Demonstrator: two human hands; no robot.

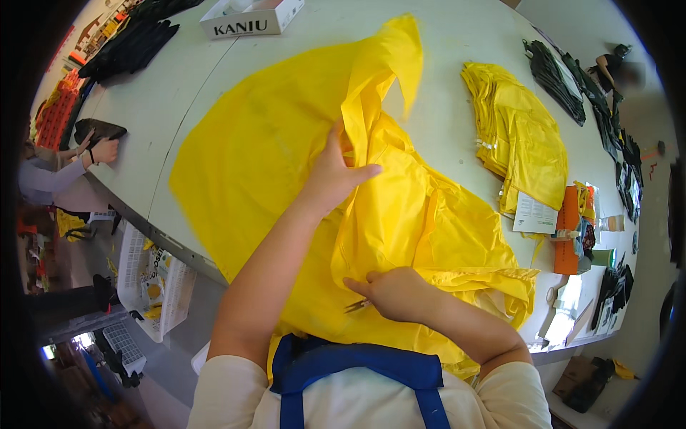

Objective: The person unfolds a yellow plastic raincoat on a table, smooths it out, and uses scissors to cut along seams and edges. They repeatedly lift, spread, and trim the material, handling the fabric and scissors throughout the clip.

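Observation:
A large yellow garment of thin, shiny fabric lies spread and rumpled over the table in front of me, its near edge against my body. My left hand is closed on a fold of it near the middle; the thumb shows, while some fingers are hidden by the fabric. The garment's far end is raised and smeared by motion. Lower and to the right, my right hand is closed around small thread snips, whose blades point left just over the fabric.
Folded yellow pieces lie stacked at the right, beside an orange box of small items. A white box stands at the far edge, dark garments at far left. Another person's hands work at left, above a white basket.

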